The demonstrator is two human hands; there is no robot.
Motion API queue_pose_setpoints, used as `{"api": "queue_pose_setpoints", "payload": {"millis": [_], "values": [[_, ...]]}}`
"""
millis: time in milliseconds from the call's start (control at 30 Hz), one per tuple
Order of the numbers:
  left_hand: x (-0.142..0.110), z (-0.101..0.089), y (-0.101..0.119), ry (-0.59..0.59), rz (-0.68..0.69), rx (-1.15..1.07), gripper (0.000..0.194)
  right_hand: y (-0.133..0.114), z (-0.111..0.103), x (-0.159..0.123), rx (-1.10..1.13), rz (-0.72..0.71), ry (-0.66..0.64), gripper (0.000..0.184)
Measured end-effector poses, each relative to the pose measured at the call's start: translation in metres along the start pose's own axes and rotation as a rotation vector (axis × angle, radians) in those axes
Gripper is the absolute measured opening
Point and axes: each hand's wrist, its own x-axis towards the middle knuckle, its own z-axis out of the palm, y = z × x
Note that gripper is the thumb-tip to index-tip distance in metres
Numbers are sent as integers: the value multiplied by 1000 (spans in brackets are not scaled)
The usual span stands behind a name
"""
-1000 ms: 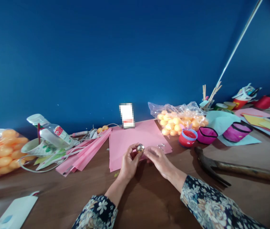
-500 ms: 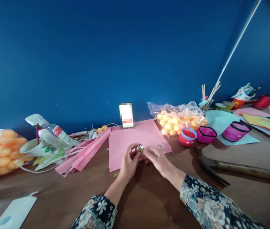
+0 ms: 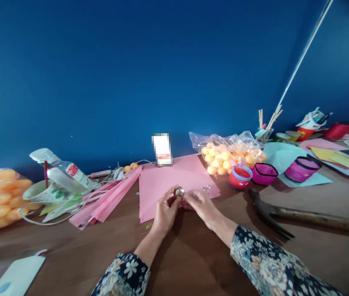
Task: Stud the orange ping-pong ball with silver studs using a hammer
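Between the thumb and index finger of my left hand (image 3: 164,211) is a small, shiny, gold-and-silver round piece (image 3: 179,192). My right hand (image 3: 203,206) comes in from the other side, its fingertips pinched together right beside that piece. Whatever they may hold is too small to make out. Both hands are over the near edge of the stacked pink paper sheets (image 3: 173,174). A few tiny clear bits (image 3: 207,188) lie on the sheets just beyond my right hand.
A claw hammer (image 3: 313,216) lies at the right, below a red pot (image 3: 239,181) and magenta fabric cups (image 3: 264,174). Bags of orange balls (image 3: 223,158) sit at the back and far left. Pink strips (image 3: 109,197) and a plastic bottle (image 3: 76,174) are on the left.
The fingers of my right hand have drawn in slightly against the round piece. My left hand keeps its grip, and the view has shifted a little.
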Motion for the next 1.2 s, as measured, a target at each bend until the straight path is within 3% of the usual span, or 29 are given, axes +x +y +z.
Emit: {"api": "queue_pose_setpoints", "payload": {"millis": [333,500,733,1000,1200], "values": [[0,-1,0,-32,-10,-28,42,3,3,3,-21,21,144,34],[1,-1,5,-61,-43,-115,45,5,0,1,4,-73,47,33],[-2,-2,13,-100,-84,-224,40,11,-1,2,-54,-126,37,29],[-2,-2,13,-50,-98,-175,32,15,2,-3,-237,-263,-6,22],[-1,-2,14,-59,-110,-147,36,15,2,-5,-325,-316,10,30]]}}
